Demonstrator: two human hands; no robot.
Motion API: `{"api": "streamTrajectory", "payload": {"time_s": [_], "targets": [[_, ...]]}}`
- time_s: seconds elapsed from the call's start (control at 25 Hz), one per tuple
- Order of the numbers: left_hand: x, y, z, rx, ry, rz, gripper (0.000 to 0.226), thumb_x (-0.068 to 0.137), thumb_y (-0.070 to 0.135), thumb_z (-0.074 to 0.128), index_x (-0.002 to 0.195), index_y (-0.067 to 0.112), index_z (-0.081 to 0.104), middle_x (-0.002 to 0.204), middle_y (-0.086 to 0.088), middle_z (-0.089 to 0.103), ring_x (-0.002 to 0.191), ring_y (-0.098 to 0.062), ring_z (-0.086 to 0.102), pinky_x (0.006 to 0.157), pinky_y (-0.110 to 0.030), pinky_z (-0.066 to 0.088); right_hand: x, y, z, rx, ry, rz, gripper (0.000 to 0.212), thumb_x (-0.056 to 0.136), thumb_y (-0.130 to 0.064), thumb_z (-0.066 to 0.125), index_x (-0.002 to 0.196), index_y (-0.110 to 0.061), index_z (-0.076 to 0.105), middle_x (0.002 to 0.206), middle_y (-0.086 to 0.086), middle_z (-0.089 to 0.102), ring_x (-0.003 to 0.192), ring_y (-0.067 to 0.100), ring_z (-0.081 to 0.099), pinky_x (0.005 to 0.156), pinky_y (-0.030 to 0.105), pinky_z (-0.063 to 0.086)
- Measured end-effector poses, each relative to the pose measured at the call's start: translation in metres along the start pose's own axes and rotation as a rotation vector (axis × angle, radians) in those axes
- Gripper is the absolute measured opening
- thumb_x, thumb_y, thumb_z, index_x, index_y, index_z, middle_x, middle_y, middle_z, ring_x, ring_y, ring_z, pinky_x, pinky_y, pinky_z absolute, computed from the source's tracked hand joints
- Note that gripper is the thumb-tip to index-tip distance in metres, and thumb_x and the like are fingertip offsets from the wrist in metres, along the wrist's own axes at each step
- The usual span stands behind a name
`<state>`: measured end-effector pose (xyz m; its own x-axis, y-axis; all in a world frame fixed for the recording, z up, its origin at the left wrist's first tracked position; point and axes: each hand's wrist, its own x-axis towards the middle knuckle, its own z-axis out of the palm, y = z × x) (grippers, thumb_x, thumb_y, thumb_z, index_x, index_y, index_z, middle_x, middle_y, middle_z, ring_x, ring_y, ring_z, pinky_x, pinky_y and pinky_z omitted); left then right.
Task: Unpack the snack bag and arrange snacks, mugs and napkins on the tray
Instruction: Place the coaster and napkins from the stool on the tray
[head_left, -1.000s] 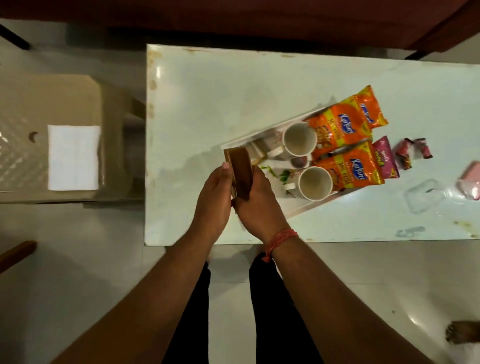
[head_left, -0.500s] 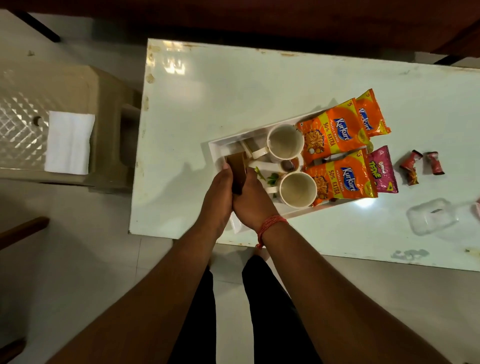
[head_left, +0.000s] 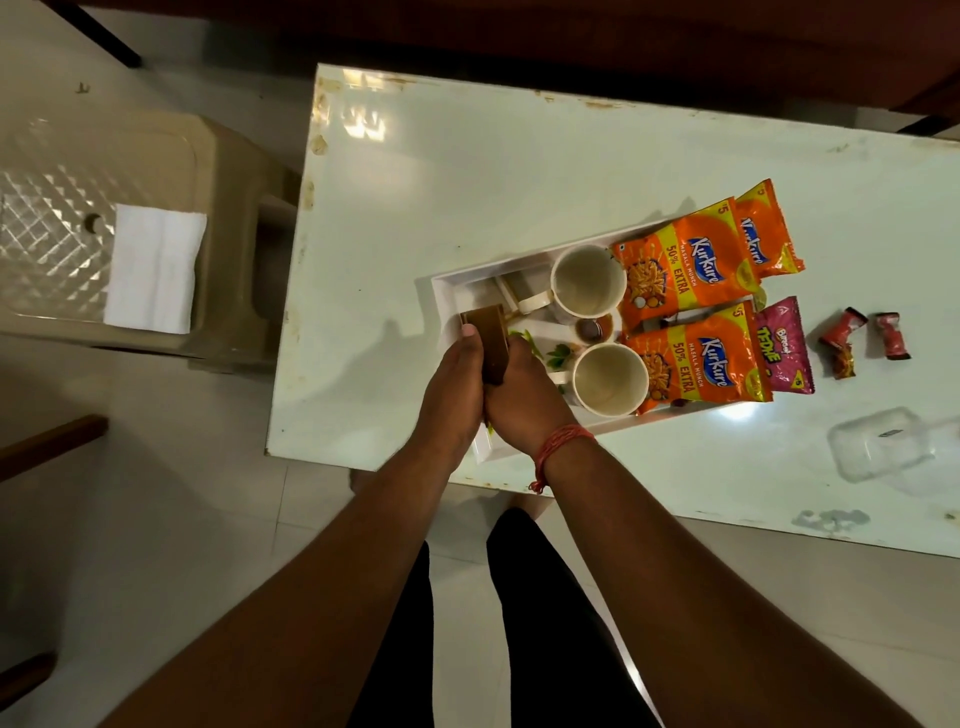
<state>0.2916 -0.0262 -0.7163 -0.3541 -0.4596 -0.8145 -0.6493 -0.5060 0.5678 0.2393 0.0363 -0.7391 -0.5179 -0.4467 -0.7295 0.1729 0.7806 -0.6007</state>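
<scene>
A white tray (head_left: 442, 291) lies on the pale table (head_left: 467, 171). Two cream mugs stand in it, one farther (head_left: 588, 280) and one nearer (head_left: 610, 379). Three orange Kurkure packets (head_left: 675, 270) (head_left: 701, 358) (head_left: 763, 234) and a pink snack packet (head_left: 784, 348) lie across the tray's right end. My left hand (head_left: 452, 387) and my right hand (head_left: 524, 400) are pressed together over the tray's left end, both gripping a folded brown paper bag (head_left: 491, 338) held upright.
Two small red wrapped sweets (head_left: 844, 343) (head_left: 891, 335) and a clear plastic container (head_left: 883, 449) lie on the table to the right. A white napkin (head_left: 153, 267) rests on a beige plastic stool (head_left: 218, 171) left of the table. My legs stand at the table's near edge.
The hands with the brown bag have stayed together over the tray's left end. The camera view has shifted, so the table sits more to the right and the stool looks closer.
</scene>
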Motion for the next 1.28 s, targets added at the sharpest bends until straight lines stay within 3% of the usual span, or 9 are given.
{"api": "streamTrajectory", "payload": {"time_s": [0.36,0.6,0.92,1.0,1.12,1.2,1.28], "targets": [[-0.003,-0.005,-0.001,-0.001,-0.009,-0.006,0.062,0.091,0.073,0.027,0.133,0.037,0.055,0.126,0.005,0.066,0.115,-0.014,0.062,0.104,-0.047,0.049,-0.001,-0.002,-0.004,-0.044,-0.005,0.022,0.058,0.088,-0.032,0.063,0.140,-0.020,0.039,0.120,0.009,0.062,0.104,0.030,0.065,0.085,0.042,0.058],[-0.002,-0.006,-0.001,-0.032,-0.028,-0.013,0.055,0.099,0.062,0.024,0.137,0.034,0.052,0.128,0.002,0.064,0.116,-0.015,0.061,0.103,-0.045,0.050,-0.002,-0.004,-0.004,-0.053,-0.006,0.037,0.057,0.087,-0.035,0.063,0.137,-0.020,0.039,0.117,0.009,0.064,0.100,0.029,0.066,0.085,0.044,0.059],[-0.004,-0.003,-0.006,-0.062,-0.050,-0.012,0.055,0.101,0.059,0.024,0.136,0.029,0.053,0.119,0.004,0.065,0.113,-0.012,0.061,0.098,-0.034,0.051,-0.015,-0.016,-0.008,-0.088,0.007,0.029,0.055,0.089,-0.026,0.065,0.136,-0.017,0.039,0.118,0.009,0.064,0.104,0.029,0.066,0.089,0.046,0.057],[-0.005,-0.001,-0.016,-0.056,-0.011,0.036,0.046,0.103,0.055,0.024,0.126,0.029,0.055,0.108,0.011,0.063,0.107,-0.008,0.060,0.100,-0.033,0.047,-0.025,-0.025,-0.010,-0.187,0.020,-0.016,0.055,0.090,-0.024,0.063,0.138,-0.016,0.036,0.123,0.011,0.060,0.110,0.031,0.063,0.093,0.048,0.055],[-0.001,0.003,-0.046,-0.085,0.096,0.104,0.039,0.103,0.052,0.029,0.118,0.030,0.058,0.112,0.013,0.062,0.110,-0.011,0.059,0.108,-0.039,0.044,-0.044,-0.046,-0.015,-0.435,0.052,-0.110,0.054,0.093,-0.023,0.055,0.141,-0.013,0.032,0.127,0.012,0.056,0.112,0.032,0.060,0.092,0.044,0.053],[0.004,0.004,-0.075,-0.159,0.151,0.110,0.037,0.104,0.049,0.034,0.122,0.027,0.057,0.111,0.015,0.063,0.107,-0.007,0.061,0.107,-0.036,0.044,-0.053,-0.065,-0.008,-0.491,0.124,-0.193,0.045,0.093,-0.024,0.053,0.134,-0.012,0.039,0.126,0.012,0.055,0.110,0.032,0.060,0.087,0.042,0.051],[0.012,0.005,-0.110,-0.129,0.216,0.128,0.041,0.103,0.048,0.039,0.131,0.023,0.056,0.124,0.009,0.064,0.116,-0.012,0.060,0.111,-0.039,0.042,-0.051,-0.083,0.014,-0.473,0.136,-0.253,0.039,0.092,-0.024,0.052,0.128,-0.011,0.044,0.124,0.011,0.054,0.108,0.031,0.059,0.085,0.039,0.050]]}}
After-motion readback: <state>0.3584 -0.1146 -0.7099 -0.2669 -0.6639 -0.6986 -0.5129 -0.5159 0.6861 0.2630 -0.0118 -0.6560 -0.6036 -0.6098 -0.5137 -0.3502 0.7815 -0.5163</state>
